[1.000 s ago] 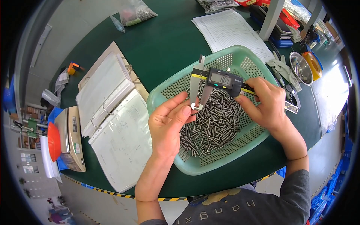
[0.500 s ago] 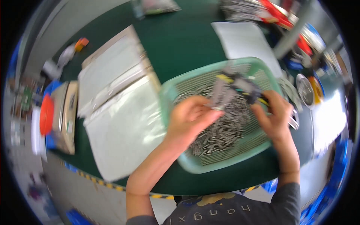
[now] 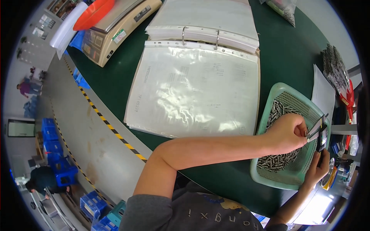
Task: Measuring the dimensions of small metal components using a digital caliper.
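A green plastic basket (image 3: 266, 175) on the table holds a heap of small metal pins (image 3: 279, 161). Over its right side, my right hand (image 3: 318, 167) is closed around a dark caliper (image 3: 322, 139) with a small display. The caliper's pale jaws point toward my left hand (image 3: 289, 133), which reaches across above the pins. My left fingertips are pinched together at the jaws. Whatever they hold is too small and hidden to make out.
An open ring binder (image 3: 192, 92) with sheets in plastic sleeves lies left of the basket. Farther left stands a scale (image 3: 119, 32) with an orange bowl (image 3: 93, 14). Bagged parts (image 3: 334, 69) and a paper sheet (image 3: 322, 86) lie at the right.
My view has turned left, so the basket and both hands now appear farther right and the binder sits mid-picture. Both hands stay at the caliper above the basket.
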Tool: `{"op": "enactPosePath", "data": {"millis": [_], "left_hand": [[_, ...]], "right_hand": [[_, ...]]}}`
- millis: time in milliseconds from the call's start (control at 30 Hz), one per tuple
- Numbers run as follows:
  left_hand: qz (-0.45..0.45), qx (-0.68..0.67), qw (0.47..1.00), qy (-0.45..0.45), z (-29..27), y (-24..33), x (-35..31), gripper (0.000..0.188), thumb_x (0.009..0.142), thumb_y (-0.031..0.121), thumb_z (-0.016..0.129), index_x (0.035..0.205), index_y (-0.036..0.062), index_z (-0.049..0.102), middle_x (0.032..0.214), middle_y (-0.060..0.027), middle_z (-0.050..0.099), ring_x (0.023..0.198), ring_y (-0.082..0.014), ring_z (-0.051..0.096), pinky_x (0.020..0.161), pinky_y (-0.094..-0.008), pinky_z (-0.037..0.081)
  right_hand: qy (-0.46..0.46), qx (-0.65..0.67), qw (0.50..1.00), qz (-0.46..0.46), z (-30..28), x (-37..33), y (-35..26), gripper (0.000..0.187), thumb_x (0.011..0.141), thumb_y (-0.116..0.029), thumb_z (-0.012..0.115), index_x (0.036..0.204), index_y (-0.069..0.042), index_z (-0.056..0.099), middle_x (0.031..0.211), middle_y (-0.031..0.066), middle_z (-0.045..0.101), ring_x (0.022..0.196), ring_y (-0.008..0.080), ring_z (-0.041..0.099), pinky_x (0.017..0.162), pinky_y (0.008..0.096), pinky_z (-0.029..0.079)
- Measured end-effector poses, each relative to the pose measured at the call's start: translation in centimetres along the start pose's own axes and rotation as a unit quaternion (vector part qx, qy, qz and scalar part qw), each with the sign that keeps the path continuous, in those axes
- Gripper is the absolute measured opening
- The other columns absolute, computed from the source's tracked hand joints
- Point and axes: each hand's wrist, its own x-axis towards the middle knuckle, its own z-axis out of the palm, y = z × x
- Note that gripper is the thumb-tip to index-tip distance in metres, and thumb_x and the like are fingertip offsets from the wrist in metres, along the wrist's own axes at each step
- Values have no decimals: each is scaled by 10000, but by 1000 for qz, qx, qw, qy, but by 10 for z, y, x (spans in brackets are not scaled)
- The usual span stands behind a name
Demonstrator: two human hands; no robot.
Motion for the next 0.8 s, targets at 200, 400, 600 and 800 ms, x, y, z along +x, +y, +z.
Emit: {"op": "enactPosePath", "data": {"millis": [200, 400, 600, 800], "left_hand": [[28, 49, 998, 14, 2, -1, 2, 107, 755, -13, 656, 803, -35, 562, 703, -82, 599, 646, -124, 592, 580, -245, 484], [10, 48, 999, 14, 3, 2, 0, 103, 749, -15, 654, 793, -35, 564, 696, -83, 599, 640, -124, 590, 576, -245, 484], [6, 38, 999, 6, 1, 1, 0, 107, 752, -11, 655, 800, -30, 561, 693, -68, 589, 633, -110, 575, 568, -234, 478], [7, 48, 999, 3, 1, 3, -1, 108, 750, -13, 654, 803, -33, 563, 698, -70, 591, 639, -110, 576, 574, -234, 479]], "right_hand": [[3, 10, 1000, -9, 1, 1, 3, 228, 865, -97, 584, 1014, 74, 556, 758, 52, 568, 629, 90, 456, 537, 222, 356], [-14, 4, 1000, 0, -2, 2, 3, 232, 863, -98, 586, 1016, 74, 561, 766, 55, 571, 640, 94, 457, 551, 223, 361], [-16, 10, 1000, -8, 0, 1, 3, 231, 858, -97, 588, 1015, 70, 564, 764, 51, 568, 638, 92, 452, 546, 223, 354], [-12, 1, 1000, -17, 0, 2, -1, 223, 854, -88, 586, 1012, 68, 565, 757, 45, 565, 633, 87, 447, 541, 217, 346]]}}
